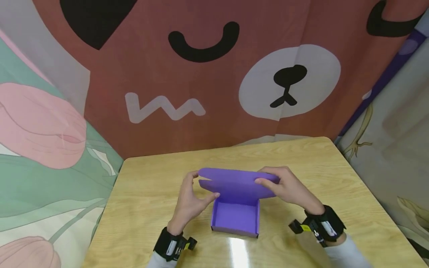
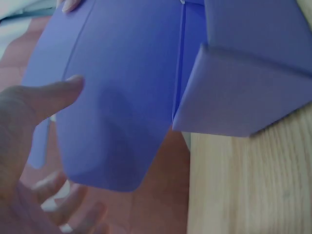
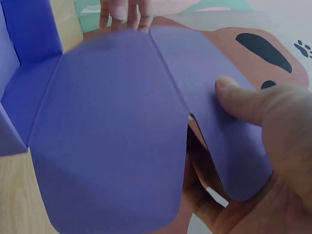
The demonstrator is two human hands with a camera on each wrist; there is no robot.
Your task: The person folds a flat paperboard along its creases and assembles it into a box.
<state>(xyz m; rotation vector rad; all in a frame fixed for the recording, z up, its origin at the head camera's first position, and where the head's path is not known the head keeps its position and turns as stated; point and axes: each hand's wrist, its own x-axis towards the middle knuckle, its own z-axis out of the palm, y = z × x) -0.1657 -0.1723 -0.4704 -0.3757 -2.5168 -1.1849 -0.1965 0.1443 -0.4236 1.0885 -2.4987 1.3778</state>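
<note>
A purple cardboard mailer box (image 1: 235,217) stands on the table, its lid (image 1: 234,190) raised at the back and its inside showing no contents. My right hand (image 1: 289,188) holds the right end of the lid's front flap (image 3: 214,92), thumb on the inner face and fingers behind. At the lid's left end is my left hand (image 1: 191,204), with the thumb spread from the fingers. In the left wrist view, that thumb (image 2: 58,95) lies over the lid's inner face, while the blurred fingers are apart beyond the edge.
The wooden table (image 1: 157,186) extends around the box on all sides. A brown cloth with a cartoon bear face (image 1: 214,82) hangs behind it. Patterned curtains (image 1: 43,149) hang at the left and right. Each wrist wears a black strap with a small camera.
</note>
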